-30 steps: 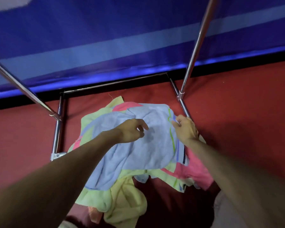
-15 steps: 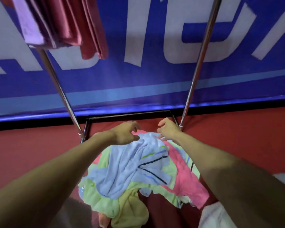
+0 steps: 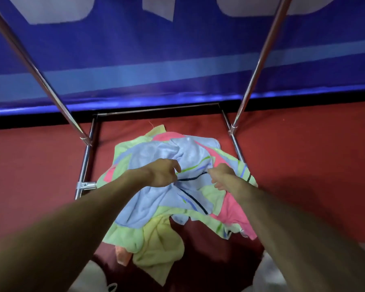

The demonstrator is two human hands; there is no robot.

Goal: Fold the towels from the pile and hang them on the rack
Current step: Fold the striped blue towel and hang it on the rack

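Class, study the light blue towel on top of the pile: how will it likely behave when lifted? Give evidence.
Probably floppy: the light blue towel lies in soft creases and bunches where the left hand and right hand pinch it. Likely light, since thin folds drape over the pile. It may drag neighbouring towels, as it overlaps them.

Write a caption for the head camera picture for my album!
Left hand and right hand grip the light blue towel atop the pile by the rack.
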